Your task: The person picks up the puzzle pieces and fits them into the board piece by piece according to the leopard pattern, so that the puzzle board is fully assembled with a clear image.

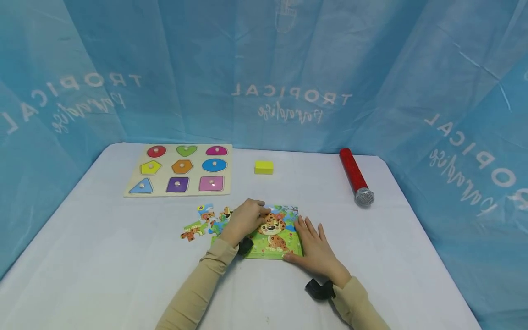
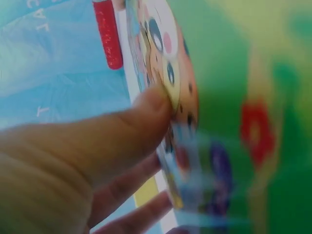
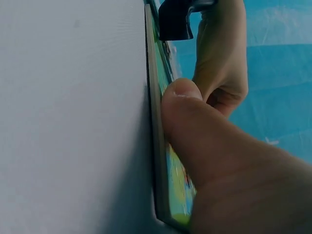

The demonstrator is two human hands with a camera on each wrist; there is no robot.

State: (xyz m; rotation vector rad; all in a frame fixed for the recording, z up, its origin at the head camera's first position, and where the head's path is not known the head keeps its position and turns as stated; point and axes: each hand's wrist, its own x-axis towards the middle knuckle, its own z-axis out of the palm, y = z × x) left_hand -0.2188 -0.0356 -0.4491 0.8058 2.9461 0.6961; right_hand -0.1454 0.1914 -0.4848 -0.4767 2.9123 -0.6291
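A flat leopard jigsaw puzzle (image 1: 290, 236) in a thin board lies on the white table. My left hand (image 1: 243, 222) reaches over its upper left part with bent fingers, pinching what looks like a puzzle piece (image 2: 187, 170) at the far edge; the piece's outline is blurred. In the left wrist view the thumb (image 2: 153, 105) lies across the printed leopard face. My right hand (image 1: 315, 250) rests along the right edge, fingers extended, with its thumb (image 3: 180, 105) on the near rim. Several loose puzzle pieces (image 1: 193, 230) are beside the board, partly behind the left hand.
A wooden shape board (image 1: 194, 187) with knobbed shapes lies at the back left. A yellow block (image 1: 264, 167) stands behind the puzzle. Toward the back right lies a red microphone (image 1: 354, 174). Blue curtains (image 1: 288, 59) hang around the table.
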